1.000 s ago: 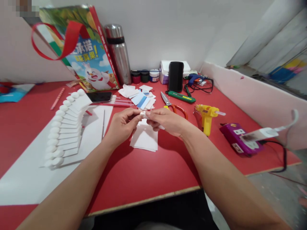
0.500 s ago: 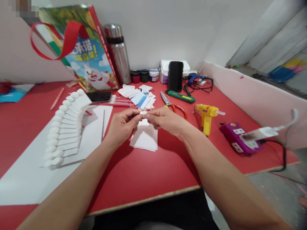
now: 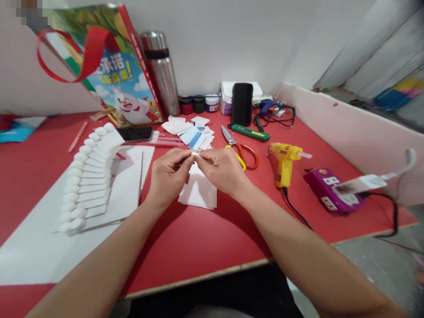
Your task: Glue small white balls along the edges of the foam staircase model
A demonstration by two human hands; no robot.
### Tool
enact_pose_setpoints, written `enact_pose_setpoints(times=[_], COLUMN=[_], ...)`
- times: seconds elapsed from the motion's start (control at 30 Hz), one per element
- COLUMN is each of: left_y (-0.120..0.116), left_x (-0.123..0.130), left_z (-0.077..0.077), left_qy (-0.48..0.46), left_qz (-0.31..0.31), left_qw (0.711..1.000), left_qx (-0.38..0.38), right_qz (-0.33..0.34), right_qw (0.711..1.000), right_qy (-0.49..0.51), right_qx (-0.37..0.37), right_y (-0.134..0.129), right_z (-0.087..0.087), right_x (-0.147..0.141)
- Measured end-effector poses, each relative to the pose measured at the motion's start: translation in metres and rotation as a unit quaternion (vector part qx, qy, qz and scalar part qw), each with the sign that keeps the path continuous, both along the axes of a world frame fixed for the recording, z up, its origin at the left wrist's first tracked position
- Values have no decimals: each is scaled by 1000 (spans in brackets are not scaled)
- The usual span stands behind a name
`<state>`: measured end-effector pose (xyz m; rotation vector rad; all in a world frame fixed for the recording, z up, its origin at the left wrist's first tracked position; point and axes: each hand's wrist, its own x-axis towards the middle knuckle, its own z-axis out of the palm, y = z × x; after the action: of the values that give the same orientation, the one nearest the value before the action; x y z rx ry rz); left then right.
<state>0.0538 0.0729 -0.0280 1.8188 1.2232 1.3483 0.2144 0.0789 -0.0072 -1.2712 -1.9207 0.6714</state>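
Between the fingertips of my left hand [image 3: 171, 176] and my right hand [image 3: 221, 171] is a small white piece [image 3: 195, 154], pinched from both sides; it looks like soft clay or folded paper, mostly hidden by the fingers. Below the hands lies a stack of white paper sheets [image 3: 198, 194] on the red table. To the left stands a curved white model [image 3: 94, 176], made of stepped panels topped with rounded white pieces, on a white board [image 3: 29, 247]. Scissors [image 3: 243, 154] with red and yellow handles lie just beyond my right hand.
A yellow glue gun [image 3: 285, 163] and a purple power strip [image 3: 334, 190] sit to the right. Behind are paper scraps [image 3: 195, 134], a green utility knife [image 3: 250, 132], a standing black phone [image 3: 242, 104], paint jars [image 3: 198, 104], a steel flask [image 3: 162, 75] and a gift bag [image 3: 122, 75].
My right hand has turned, its knuckles higher and its fingers curled further around the white piece. Both hands stay together over the paper stack; the view has shifted slightly.
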Motion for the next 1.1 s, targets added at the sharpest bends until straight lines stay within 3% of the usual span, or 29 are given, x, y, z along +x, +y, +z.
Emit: enact_pose_setpoints(times=[0.2,0.33,0.43,0.6,0.73,0.8,0.87,0.93,1.0,1.1], left_y=[-4,-6,-7,-2,0,-1,-1,-1,0,2], left_x=[1,3,4,1,-2,-3,-4,-5,-6,-6], left_z=[0,-7,-9,-5,2,6,6,5,3,-1], left_qy=[98,128,79,-32,6,36,47,43,40,29], left_qz=[52,61,33,-15,-28,-12,-4,-7,-14,-27], left_qw=[986,978,987,999,999,999,999,999,999,999], left_qx=[122,154,134,13,16,37,27,-4,-24,-27], right_qz=[46,48,56,99,108,96,84,79,84,94], right_qw=[998,998,998,995,994,991,954,885,836,814], right_qy=[31,36,33,-5,8,82,204,311,366,397], right_qx=[21,20,20,24,29,-50,-201,-338,-399,-413], right_y=[0,2,6,11,11,11,13,15,16,17], right_z=[1,0,-1,-4,-5,-4,-3,-1,1,1], right_x=[-2,1,6,12,9,6,6,8,10,12])
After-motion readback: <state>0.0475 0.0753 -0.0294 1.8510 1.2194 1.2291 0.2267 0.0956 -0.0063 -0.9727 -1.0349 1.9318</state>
